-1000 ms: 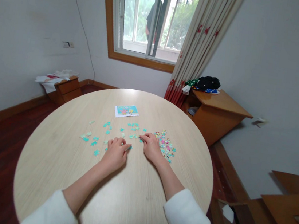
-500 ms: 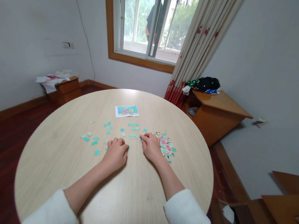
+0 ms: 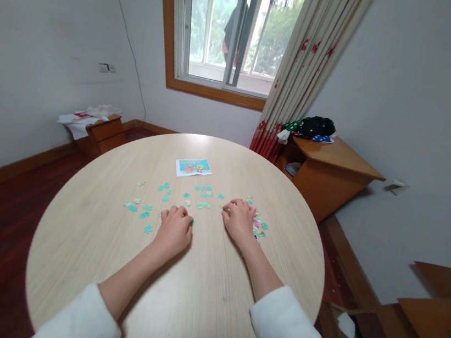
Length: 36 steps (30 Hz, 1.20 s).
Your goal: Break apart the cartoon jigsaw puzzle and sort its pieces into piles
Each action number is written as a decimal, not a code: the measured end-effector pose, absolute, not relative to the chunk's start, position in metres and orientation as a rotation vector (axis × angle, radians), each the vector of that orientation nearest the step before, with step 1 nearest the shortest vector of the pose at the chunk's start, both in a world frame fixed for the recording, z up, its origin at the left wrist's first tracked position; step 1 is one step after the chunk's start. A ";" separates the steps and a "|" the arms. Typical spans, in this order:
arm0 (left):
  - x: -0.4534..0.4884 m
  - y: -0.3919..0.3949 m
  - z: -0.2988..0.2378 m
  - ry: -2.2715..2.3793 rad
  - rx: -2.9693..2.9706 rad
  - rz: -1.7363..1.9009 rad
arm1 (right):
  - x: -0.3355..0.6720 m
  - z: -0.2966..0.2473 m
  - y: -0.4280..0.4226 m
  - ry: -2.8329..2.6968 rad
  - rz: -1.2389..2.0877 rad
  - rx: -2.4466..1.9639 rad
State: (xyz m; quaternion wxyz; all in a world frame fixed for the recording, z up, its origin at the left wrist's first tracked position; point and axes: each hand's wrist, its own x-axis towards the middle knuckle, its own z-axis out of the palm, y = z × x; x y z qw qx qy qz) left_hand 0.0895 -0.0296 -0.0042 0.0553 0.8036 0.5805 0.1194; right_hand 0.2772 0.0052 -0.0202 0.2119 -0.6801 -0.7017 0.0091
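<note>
My left hand (image 3: pixel 175 229) rests on the round table with its fingers curled. A teal jigsaw piece (image 3: pixel 192 221) shows at its thumb side. My right hand (image 3: pixel 239 219) is bent over the left edge of a pile of mixed-colour jigsaw pieces (image 3: pixel 260 226), hiding part of it. A small piece (image 3: pixel 223 208) peeks out at its fingertips, mostly covered. Between and left of my hands, loose teal pieces (image 3: pixel 145 214) lie scattered, with a short row of them (image 3: pixel 203 188) farther back. Behind them lies a picture card (image 3: pixel 193 167) with cartoon figures on teal.
The pale round table (image 3: pixel 190 308) fills the middle. Beyond it are a window (image 3: pixel 235 32) and a patterned curtain (image 3: pixel 306 63). A wooden cabinet (image 3: pixel 334 166) with cloths on top stands at right, a small stool-like cabinet (image 3: pixel 107 134) at left.
My right hand has shifted to the right, farther over the pile, and covers more of its pieces. The left hand stays in nearly the same place, still curled. The view has turned slightly.
</note>
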 end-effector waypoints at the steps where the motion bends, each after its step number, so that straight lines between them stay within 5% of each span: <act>1: 0.089 -0.029 -0.004 1.766 2.441 0.366 | 0.277 -0.020 0.005 -1.960 0.030 -1.866; 17: 0.091 -0.033 -0.006 1.627 2.470 0.480 | 0.269 -0.020 0.009 -2.083 0.053 -1.802; 27: 0.100 -0.042 -0.018 1.570 2.566 0.168 | 0.259 -0.005 0.002 -2.182 -0.013 -2.027; 36: 0.101 -0.043 -0.022 1.617 2.561 0.076 | 0.236 -0.022 0.012 -2.287 0.168 -1.695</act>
